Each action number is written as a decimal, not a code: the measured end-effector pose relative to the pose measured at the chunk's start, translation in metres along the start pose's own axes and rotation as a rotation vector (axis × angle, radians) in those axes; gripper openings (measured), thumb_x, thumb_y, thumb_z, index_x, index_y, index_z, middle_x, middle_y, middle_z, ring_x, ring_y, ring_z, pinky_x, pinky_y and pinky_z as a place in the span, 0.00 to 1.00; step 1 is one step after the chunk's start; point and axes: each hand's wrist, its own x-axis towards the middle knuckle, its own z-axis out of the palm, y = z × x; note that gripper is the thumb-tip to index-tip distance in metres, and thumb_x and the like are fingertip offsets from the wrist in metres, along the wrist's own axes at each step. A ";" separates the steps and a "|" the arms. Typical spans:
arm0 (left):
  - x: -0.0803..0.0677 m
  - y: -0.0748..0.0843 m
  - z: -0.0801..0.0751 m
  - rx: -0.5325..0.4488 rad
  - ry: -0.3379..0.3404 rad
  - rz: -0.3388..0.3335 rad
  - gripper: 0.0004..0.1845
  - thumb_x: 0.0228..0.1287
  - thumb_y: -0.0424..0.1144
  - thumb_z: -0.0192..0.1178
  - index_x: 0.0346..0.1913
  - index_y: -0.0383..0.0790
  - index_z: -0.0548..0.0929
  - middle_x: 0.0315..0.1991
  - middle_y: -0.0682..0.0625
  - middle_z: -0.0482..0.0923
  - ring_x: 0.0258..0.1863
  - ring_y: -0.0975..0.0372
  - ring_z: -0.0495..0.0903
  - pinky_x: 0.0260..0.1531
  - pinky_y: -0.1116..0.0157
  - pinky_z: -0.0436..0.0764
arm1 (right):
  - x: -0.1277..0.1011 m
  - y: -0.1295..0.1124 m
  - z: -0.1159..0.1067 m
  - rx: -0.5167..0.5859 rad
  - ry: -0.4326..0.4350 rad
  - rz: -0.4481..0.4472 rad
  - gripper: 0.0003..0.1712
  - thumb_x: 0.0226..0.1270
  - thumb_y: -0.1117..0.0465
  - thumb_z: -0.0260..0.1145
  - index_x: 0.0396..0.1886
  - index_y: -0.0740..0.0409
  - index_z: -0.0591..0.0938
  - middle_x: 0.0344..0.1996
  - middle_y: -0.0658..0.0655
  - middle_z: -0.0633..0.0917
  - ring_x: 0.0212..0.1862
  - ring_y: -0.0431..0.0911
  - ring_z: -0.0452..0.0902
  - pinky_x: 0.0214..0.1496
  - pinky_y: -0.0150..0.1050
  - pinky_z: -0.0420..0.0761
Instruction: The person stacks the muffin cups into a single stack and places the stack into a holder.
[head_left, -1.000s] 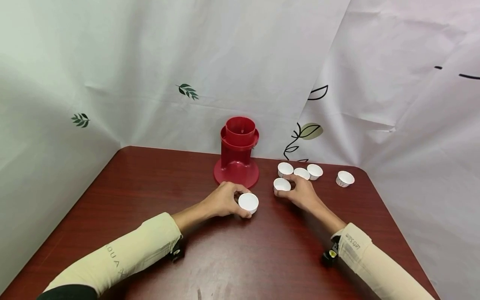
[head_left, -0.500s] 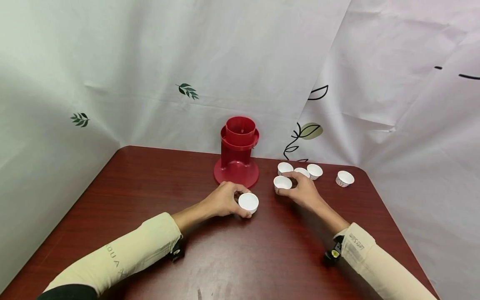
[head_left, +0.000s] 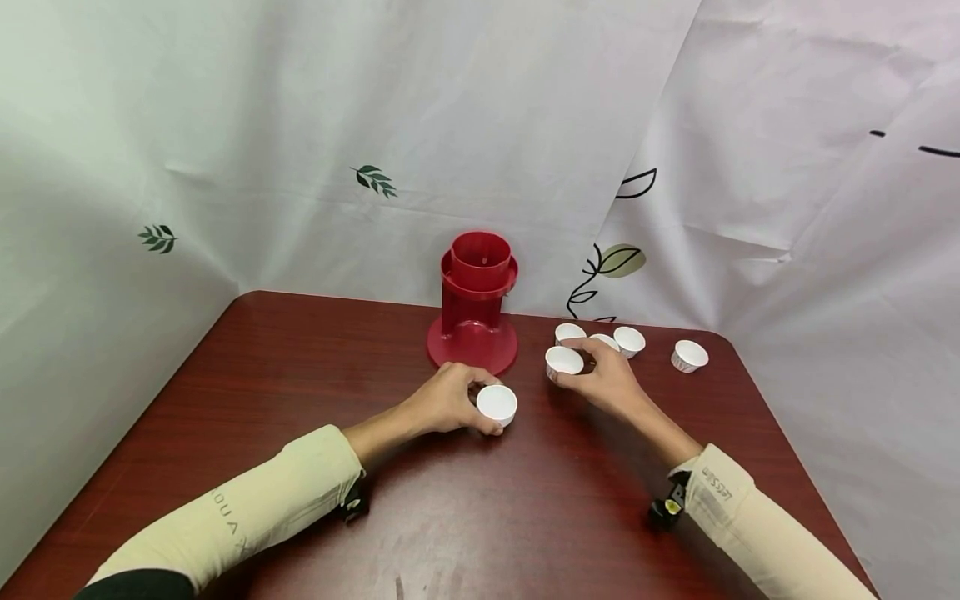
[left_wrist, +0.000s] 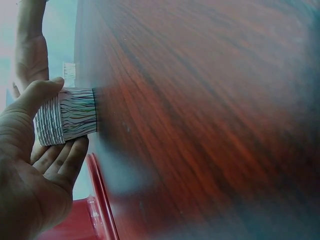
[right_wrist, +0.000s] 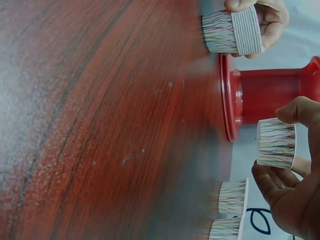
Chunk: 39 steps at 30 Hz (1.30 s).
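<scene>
Between thumb and fingers, my left hand (head_left: 447, 402) holds a stack of nested paper cups (head_left: 497, 405) upright on the table. In the left wrist view the stack (left_wrist: 65, 116) shows several rims and a wavy coloured stripe pattern. My right hand (head_left: 606, 377) pinches a single paper cup (head_left: 564, 362) by its sides. That cup (right_wrist: 276, 143) is off the table in the right wrist view. Behind the right hand stand more white cups, one at the back (head_left: 570, 333), one partly hidden by the fingers (head_left: 606, 342), and another (head_left: 629, 341) beside it.
A red plastic holder (head_left: 478, 304) with a round base stands at the back middle of the brown table (head_left: 300, 350). One lone cup (head_left: 689, 356) stands near the right back corner. White patterned cloth (head_left: 300, 150) hangs behind the table.
My right hand has lifted its single cup slightly up and away from the table. The left hand and its stack have stayed in place.
</scene>
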 end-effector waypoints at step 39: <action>0.000 0.001 -0.002 -0.060 -0.018 -0.019 0.29 0.45 0.42 0.93 0.53 0.46 0.95 0.40 0.59 0.94 0.38 0.66 0.86 0.43 0.67 0.84 | -0.019 -0.055 0.019 0.123 -0.096 -0.143 0.35 0.59 0.58 0.88 0.66 0.61 0.89 0.57 0.61 0.92 0.51 0.47 0.89 0.55 0.37 0.91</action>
